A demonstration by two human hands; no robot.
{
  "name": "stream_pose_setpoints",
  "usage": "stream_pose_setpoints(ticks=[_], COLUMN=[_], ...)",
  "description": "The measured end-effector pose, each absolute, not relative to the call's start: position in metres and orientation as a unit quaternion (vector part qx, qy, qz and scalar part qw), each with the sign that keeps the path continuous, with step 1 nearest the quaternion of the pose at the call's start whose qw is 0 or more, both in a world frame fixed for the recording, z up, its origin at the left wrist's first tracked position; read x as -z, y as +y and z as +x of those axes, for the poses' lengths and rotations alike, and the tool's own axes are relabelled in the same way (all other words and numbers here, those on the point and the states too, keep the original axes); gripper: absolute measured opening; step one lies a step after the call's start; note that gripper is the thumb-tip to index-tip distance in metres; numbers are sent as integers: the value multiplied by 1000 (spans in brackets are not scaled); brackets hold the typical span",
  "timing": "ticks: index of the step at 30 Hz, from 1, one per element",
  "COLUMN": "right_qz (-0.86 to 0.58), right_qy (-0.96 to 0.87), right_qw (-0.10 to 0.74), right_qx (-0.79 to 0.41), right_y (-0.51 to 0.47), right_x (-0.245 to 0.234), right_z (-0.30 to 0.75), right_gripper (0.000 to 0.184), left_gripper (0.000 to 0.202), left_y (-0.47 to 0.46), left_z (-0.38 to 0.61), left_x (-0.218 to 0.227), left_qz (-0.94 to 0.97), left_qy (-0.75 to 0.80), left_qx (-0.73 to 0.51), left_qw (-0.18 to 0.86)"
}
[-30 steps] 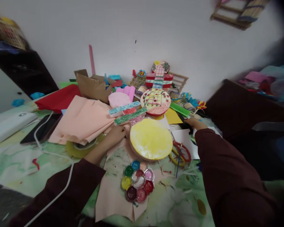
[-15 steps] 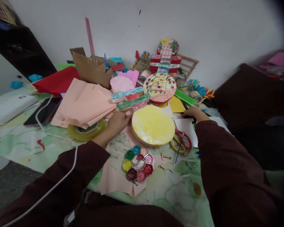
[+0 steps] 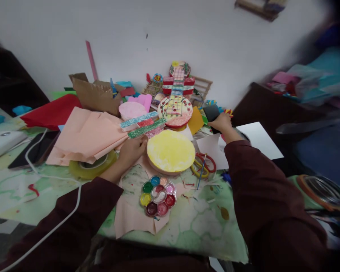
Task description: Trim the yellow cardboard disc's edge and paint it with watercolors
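My left hand (image 3: 132,148) rests with curled fingers at the left edge of a round yellow-painted disc (image 3: 170,150), on peach paper. My right hand (image 3: 221,122) is raised at the back right and grips a dark flat object (image 3: 211,112) held upright. A flower-shaped paint palette (image 3: 158,195) lies in front of the disc. Behind the disc stand painted strips (image 3: 143,124) and a decorated round craft (image 3: 175,110).
Peach paper sheets (image 3: 86,135), a tape roll (image 3: 89,165), red paper (image 3: 52,112) and a cardboard piece (image 3: 95,94) lie left. Scissors (image 3: 202,166) and a brush (image 3: 201,175) lie right of the disc, beside white paper (image 3: 259,139). A white cable (image 3: 53,177) crosses the table.
My right hand has lifted off the table by the white paper and now holds a dark flat object up. The left hand stays by the disc. The view has shifted.
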State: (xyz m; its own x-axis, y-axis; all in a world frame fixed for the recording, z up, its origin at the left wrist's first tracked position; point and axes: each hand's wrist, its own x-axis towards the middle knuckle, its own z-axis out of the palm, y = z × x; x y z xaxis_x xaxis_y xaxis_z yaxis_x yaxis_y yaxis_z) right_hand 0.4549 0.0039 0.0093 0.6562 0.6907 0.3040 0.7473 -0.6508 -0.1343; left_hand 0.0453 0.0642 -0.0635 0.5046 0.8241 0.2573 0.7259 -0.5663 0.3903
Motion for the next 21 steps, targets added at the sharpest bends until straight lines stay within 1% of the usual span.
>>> stream_pose_setpoints(ticks=[2, 6, 9, 11, 14, 16, 18, 21], right_qz=[-901, -880, -828, -790, -734, -709, -688, -667], right_qy=[-369, -338, -365, -402, -467, -516, -561, -596], right_qw=[166, 249, 350, 392, 438, 450, 452, 446], right_qx=[153, 223, 244, 246, 226, 166, 89, 36], right_y=[-2, -12, -21, -26, -37, -46, -57, -68], right_x=[-29, -71, -94, -101, -97, -86, -72, -49], right_z=[446, 422, 395, 370, 323, 288, 252, 207], right_gripper=[84, 74, 68, 64, 62, 50, 45, 43], left_gripper=[44, 45, 43, 39, 31, 27, 30, 54], left_y=[60, 54, 52, 51, 48, 44, 37, 18], left_z=[44, 42, 43, 45, 49, 51, 53, 57], left_x=[59, 54, 54, 55, 56, 55, 53, 45], left_qz=[861, 860, 853, 850, 836, 817, 795, 711], left_qy=[435, 408, 397, 385, 341, 295, 231, 153], left_qx=[-237, -282, -317, -338, -401, -449, -464, -440], left_qw=[117, 117, 120, 123, 154, 211, 315, 527])
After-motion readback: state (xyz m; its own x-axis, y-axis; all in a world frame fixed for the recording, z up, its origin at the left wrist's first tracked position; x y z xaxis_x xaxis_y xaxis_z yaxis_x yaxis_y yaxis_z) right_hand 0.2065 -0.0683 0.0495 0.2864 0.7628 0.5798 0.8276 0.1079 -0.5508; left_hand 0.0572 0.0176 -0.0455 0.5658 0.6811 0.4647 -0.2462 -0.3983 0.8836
